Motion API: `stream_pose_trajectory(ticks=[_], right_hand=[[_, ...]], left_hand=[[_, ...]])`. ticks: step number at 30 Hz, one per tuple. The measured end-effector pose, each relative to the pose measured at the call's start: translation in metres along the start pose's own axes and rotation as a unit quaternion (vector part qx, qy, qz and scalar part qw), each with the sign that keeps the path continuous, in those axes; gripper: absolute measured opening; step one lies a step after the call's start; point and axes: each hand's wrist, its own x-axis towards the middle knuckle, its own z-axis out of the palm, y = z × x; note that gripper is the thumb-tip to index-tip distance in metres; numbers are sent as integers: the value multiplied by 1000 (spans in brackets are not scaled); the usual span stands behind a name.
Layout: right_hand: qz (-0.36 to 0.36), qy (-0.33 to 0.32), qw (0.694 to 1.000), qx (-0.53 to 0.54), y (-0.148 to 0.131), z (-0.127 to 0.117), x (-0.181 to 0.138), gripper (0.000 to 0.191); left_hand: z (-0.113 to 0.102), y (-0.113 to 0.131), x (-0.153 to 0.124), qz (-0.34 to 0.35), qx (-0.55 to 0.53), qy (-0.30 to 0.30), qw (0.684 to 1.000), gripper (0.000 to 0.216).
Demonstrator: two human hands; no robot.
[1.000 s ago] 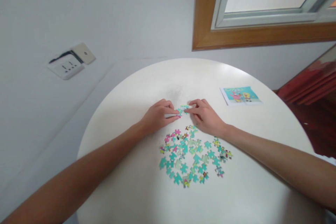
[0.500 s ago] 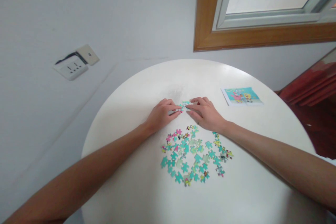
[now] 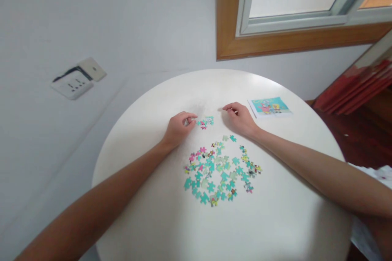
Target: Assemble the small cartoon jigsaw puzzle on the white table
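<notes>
A small cluster of joined jigsaw pieces (image 3: 209, 120), teal with pink and white print, lies flat on the white table. My left hand (image 3: 178, 129) rests just left of it, thumb and fingers curved with a small gap between the tips, apparently holding nothing. On the other side, my right hand (image 3: 241, 119) lies on the table with its fingers loosely bent and apart, away from the cluster. Nearer to me, many loose jigsaw pieces (image 3: 210, 186) are spread out, mostly teal, some pale green, pink and yellow. Two of them, including a teal piece (image 3: 233, 138), lie below my right hand.
A cartoon picture sheet (image 3: 269, 107) lies right of my right hand. The round white table (image 3: 137, 212) stands against a wall with a socket (image 3: 72, 84). A wood-framed window (image 3: 294, 40) is behind, and a red curtain (image 3: 346, 89) hangs at the right.
Both hands have come off the joined pieces: my left hand has drawn back to the left, my right hand up and to the right. The cluster is now uncovered. The view has shifted slightly.
</notes>
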Motion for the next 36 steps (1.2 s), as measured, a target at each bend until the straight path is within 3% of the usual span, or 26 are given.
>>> stream_pose_trajectory(ticks=[36], right_hand=[[-3, -18, 999, -27, -5, 0, -2, 27]], left_hand=[[-2, -1, 1, 9, -21, 15, 1000, 11]])
